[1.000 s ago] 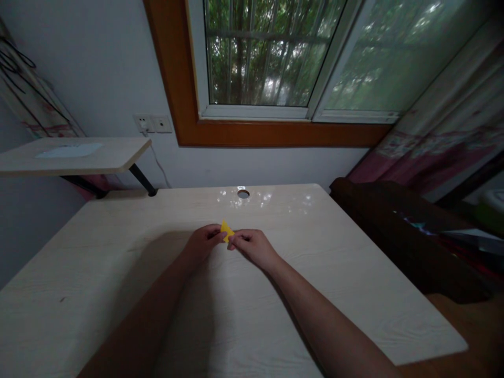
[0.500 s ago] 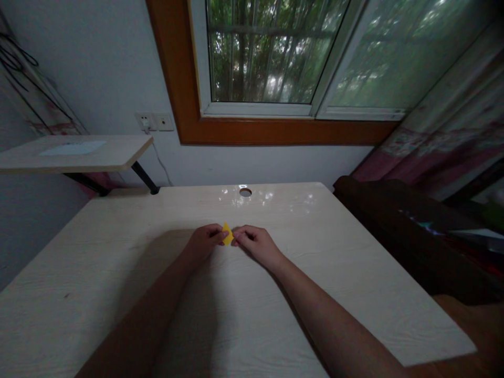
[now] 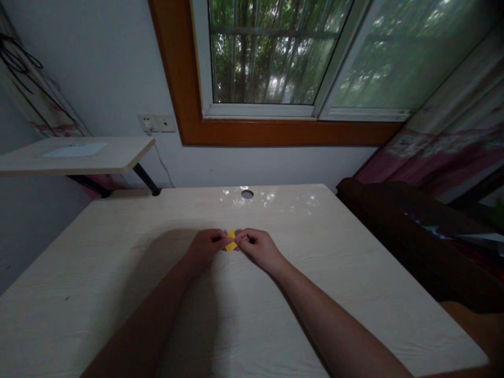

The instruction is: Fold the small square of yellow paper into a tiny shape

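A small piece of folded yellow paper (image 3: pixel 230 245) with a pointed top is held between my two hands, over the middle of the pale wooden desk (image 3: pixel 252 315). My left hand (image 3: pixel 208 245) pinches it from the left, the thumb lying on its face. From the right, my right hand (image 3: pixel 258 245) pinches its other side, with thumb and forefinger at the edge. The thumbs almost meet in front of the paper. Fingers hide its sides, and the folds are too small to make out.
A raised shelf (image 3: pixel 134 155) with a paper sheet (image 3: pixel 74 150) on it stands at the back left. Near the far edge is a round cable hole (image 3: pixel 247 194). Dark furniture (image 3: pixel 394 231) adjoins the right side. A window (image 3: pixel 268 58) lies behind.
The right hand has closed in on the yellow paper, its thumb now on the paper's right side. The paper has turned slightly more upright. The view has shifted a little.
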Demonstrator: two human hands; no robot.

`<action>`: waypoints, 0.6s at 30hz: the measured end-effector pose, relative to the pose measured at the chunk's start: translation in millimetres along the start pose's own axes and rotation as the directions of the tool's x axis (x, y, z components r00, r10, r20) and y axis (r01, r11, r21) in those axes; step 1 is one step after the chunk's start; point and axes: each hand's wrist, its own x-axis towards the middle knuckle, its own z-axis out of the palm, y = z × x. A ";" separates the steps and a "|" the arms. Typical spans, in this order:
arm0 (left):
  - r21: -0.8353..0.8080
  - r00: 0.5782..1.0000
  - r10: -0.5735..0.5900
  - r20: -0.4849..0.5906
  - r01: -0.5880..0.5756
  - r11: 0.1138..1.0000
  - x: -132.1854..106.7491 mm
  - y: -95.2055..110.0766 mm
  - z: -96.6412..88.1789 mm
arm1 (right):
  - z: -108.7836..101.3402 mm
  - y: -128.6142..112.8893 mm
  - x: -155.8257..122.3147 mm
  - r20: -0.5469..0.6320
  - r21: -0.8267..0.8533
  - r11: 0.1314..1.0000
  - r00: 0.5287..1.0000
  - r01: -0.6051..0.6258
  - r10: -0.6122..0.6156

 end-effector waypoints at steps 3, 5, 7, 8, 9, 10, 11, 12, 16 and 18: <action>-0.043 1.000 0.023 0.001 -0.023 0.999 0.2 -2.0 0.4 | -1.6 1.3 -0.4 -0.022 0.018 1.000 1.000 -0.019 0.019; -0.074 1.000 0.012 0.005 -0.011 0.997 -0.2 -2.4 0.5 | -2.3 2.0 -0.8 -0.029 0.025 0.999 0.999 -0.025 0.025; -0.090 1.000 0.006 0.008 -0.005 0.996 -0.7 -2.6 0.3 | -2.7 2.3 -1.3 -0.025 0.020 1.000 0.999 -0.021 0.021; -0.092 1.000 0.006 0.010 -0.005 0.996 -0.9 -2.8 0.1 | -2.7 2.2 -1.5 -0.023 0.010 1.000 1.000 -0.015 0.015; -0.093 1.000 0.008 0.010 -0.007 0.996 -1.0 -2.9 -0.1 | -2.7 2.0 -1.6 -0.021 -0.003 1.000 1.000 -0.006 0.006; -0.097 1.000 0.010 0.014 -0.009 0.995 -1.0 -3.0 -0.2 | -2.6 1.5 -1.7 -0.020 -0.018 1.000 1.000 0.004 -0.004; -0.101 1.000 0.010 0.016 -0.008 0.995 -0.9 -3.0 -0.3 | -2.6 0.9 -1.7 -0.019 -0.031 0.999 1.000 0.012 -0.013; -0.101 1.000 0.008 0.019 -0.006 0.995 -0.8 -2.9 -0.2 | -2.5 0.2 -1.7 -0.018 -0.042 0.999 1.000 0.020 -0.021; -0.090 1.000 0.002 0.024 0.000 0.996 -0.3 -2.9 0.8 | -2.3 -2.4 -1.0 -0.005 -0.080 0.996 0.999 0.036 -0.037; -0.089 1.000 0.011 0.027 -0.009 0.996 -0.2 -3.7 1.5 | -2.5 -3.0 -0.7 0.002 -0.094 0.995 0.999 0.041 -0.041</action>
